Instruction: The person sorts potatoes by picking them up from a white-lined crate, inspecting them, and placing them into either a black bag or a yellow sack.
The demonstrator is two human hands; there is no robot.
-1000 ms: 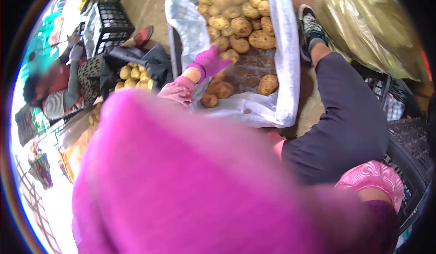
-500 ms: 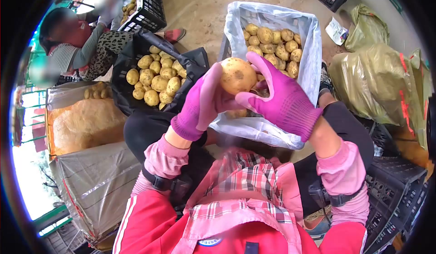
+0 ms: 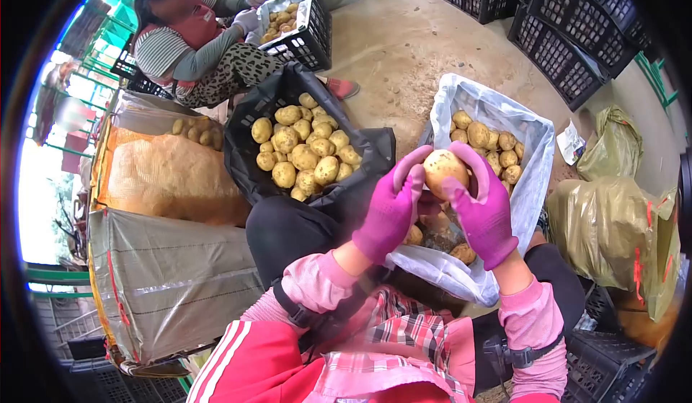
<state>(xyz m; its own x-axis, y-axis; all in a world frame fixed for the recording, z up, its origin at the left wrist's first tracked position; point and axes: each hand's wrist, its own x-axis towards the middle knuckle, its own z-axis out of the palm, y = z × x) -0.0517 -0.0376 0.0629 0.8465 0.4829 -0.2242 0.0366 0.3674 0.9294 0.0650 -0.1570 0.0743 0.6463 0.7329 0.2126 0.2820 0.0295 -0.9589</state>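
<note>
Both my hands wear purple gloves and hold one large, pale yellow potato [image 3: 442,171] with dark specks. My left hand [image 3: 389,214] grips its left side, and my right hand [image 3: 487,214] has its fingers curled around the right side and its thumb across the front. Below them is a crate lined with a white sheet [image 3: 537,123], holding several potatoes [image 3: 484,138]; my hands cover part of its contents. To the left, a crate lined in black plastic [image 3: 239,142] holds many more yellow potatoes [image 3: 304,156].
A co-worker [image 3: 189,42] sits at upper left beside a black crate [image 3: 314,41] of potatoes. Black crates [image 3: 577,24] are stacked at upper right. Olive plastic sacks [image 3: 598,212] lie on the right, and a full orange mesh sack [image 3: 169,176] and grey wrapped bundle [image 3: 180,280] on the left.
My view has swung up and left, so the crates appear lower and further right. Both hands still hold the potato, with their fingers shifted around it.
</note>
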